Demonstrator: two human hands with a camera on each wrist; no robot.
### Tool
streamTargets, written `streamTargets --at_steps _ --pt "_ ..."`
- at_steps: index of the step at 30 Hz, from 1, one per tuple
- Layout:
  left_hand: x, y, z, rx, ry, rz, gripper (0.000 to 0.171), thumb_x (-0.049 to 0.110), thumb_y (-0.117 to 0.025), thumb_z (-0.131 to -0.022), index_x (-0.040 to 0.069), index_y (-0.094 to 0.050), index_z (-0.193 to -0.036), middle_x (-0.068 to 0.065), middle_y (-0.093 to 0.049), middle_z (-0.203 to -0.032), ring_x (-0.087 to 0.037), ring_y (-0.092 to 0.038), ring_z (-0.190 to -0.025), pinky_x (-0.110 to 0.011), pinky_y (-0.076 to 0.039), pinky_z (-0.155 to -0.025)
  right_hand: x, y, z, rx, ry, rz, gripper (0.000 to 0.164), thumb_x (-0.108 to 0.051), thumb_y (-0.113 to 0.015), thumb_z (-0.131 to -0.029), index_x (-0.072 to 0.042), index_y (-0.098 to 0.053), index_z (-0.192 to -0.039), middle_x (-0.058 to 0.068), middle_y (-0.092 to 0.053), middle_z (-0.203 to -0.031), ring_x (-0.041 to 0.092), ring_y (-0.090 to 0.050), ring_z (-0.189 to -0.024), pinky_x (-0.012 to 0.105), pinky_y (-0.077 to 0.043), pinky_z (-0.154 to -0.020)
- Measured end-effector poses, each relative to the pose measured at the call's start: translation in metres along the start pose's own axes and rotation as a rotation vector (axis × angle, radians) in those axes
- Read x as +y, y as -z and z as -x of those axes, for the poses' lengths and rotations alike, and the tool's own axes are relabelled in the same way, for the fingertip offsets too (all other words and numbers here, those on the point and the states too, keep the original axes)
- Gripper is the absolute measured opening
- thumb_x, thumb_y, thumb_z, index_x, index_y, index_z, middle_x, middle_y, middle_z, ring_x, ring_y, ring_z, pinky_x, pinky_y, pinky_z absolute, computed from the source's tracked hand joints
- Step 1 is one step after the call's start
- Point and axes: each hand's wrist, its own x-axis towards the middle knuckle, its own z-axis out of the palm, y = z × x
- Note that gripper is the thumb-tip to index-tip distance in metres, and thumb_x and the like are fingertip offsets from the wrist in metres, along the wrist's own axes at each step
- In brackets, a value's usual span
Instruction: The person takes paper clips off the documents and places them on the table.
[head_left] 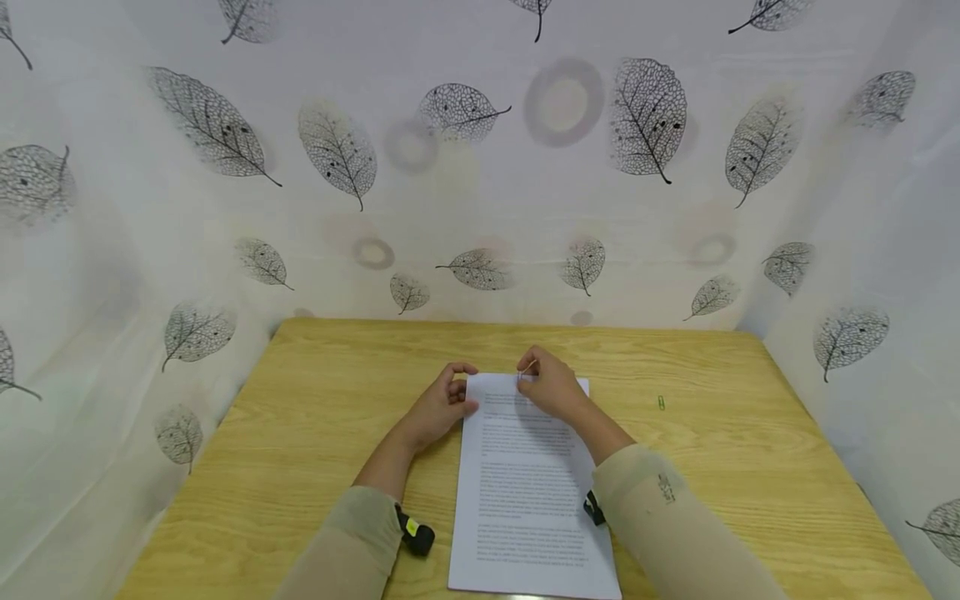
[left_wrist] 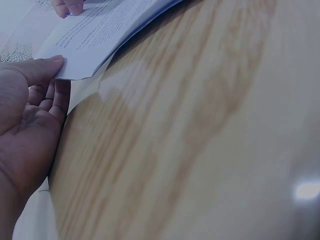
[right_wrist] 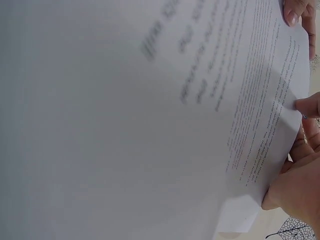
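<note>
A stack of printed paper sheets (head_left: 525, 492) lies lengthwise on the wooden table. At its top left corner my left hand (head_left: 442, 408) pinches the sheets, thumb (left_wrist: 52, 64) on the printed face and fingers underneath; the left wrist view shows this corner lifted off the wood. My right hand (head_left: 551, 385) is at the top edge, right of the middle, pinching a small paper clip (right_wrist: 304, 117) against the paper. Only a bit of blue shows by the thumb; the fingers hide the rest, and I cannot tell how far it sits over the edge.
A green paper clip (head_left: 662, 402) lies on the table (head_left: 750, 467) to the right of the stack. Behind and at both sides hangs a pale curtain (head_left: 480, 192) printed with dark leaves. Black wrist devices (head_left: 416, 533) sit at the sleeve cuffs.
</note>
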Motion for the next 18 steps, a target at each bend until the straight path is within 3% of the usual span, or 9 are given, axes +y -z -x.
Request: streamTargets --at_steps 18 --pt "0.0010 -0.0009 0.0001 -0.001 0.019 0.013 0.052 -0.004 -0.063 -0.105 0.020 -0.045 -0.148 -0.016 -0.068 -0.131 -0.021 -0.060 -0.110 -0.030 -0.051 -0.095 -0.0027 0.0028 0.0015 0.026 -0.027 -0.003 0.024 -0.012 -0.070 -0.092 -0.015 -0.065 -0.116 0.006 -0.074 -0.106 0.019 -0.064 -0.086 0.031 -0.049 -0.074"
